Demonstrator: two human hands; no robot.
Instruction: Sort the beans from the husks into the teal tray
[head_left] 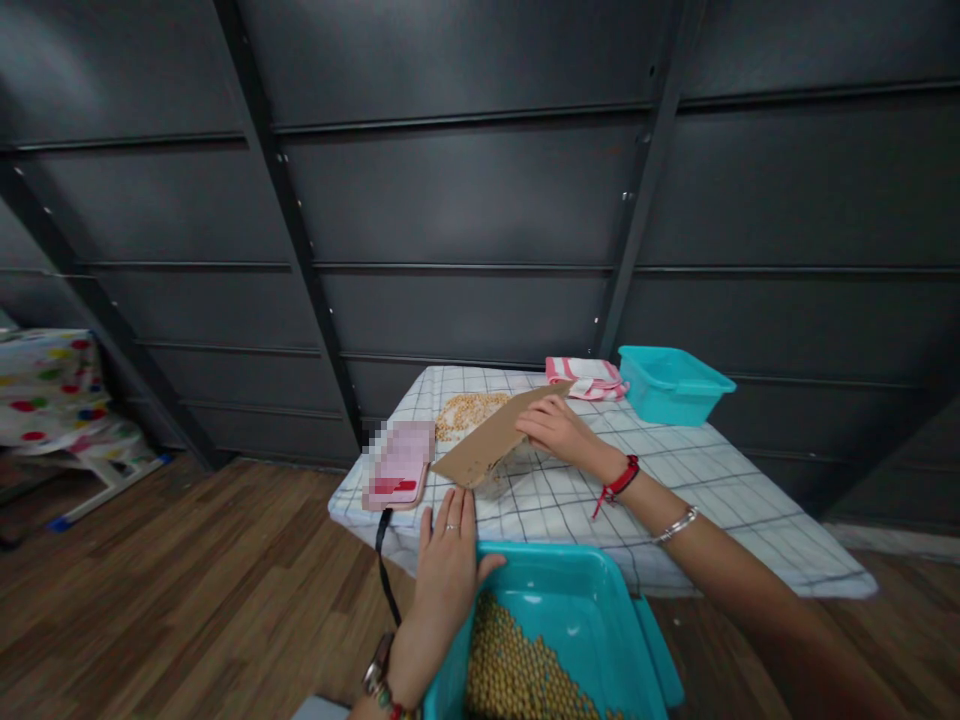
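Observation:
My right hand (553,428) grips a flat piece of brown cardboard (491,432), which slants over the checked cloth on the table. Just past the cardboard lies a spread of small pale-yellow kernels (459,412), partly hidden by it. My left hand (448,565) has its fingers stretched out at the table's front edge, near the cardboard's lower corner. Its thumb is spread out over the rim of a turquoise bin (577,575). Round yellowish beans (517,660) fill the lower left of that bin, which sits low in front of the table.
A pink phone-like device (401,465) lies left on the checked tablecloth (739,500), with a black strap (386,570) hanging below. At the back are a folded pink-and-white towel (585,378) and a smaller turquoise bin (671,385). Dark wall panels (465,190) stand behind.

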